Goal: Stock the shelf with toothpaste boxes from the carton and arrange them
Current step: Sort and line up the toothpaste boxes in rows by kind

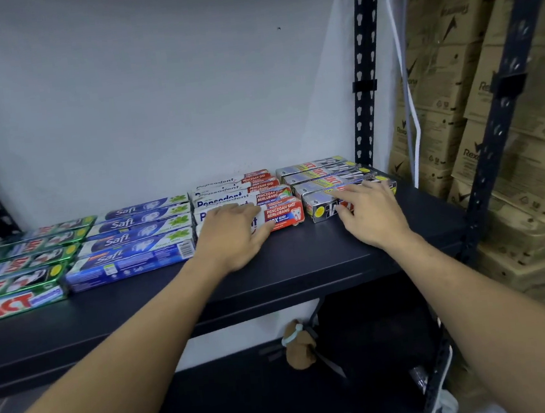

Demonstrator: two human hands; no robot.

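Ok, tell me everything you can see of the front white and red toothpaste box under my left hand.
The front box is a long cardboard carton, white on the left, red at its right end with white lettering and a tooth picture. It lies flat along the dark shelf, foremost of its row. The left hand rests over its middle, thumb at the front face.

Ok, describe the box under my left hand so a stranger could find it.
On the dark shelf, four groups of toothpaste boxes sit side by side; find the white-and-red Pepsodent group, third from the left. It is the front box, nearest the shelf edge, with the left hand resting on it.
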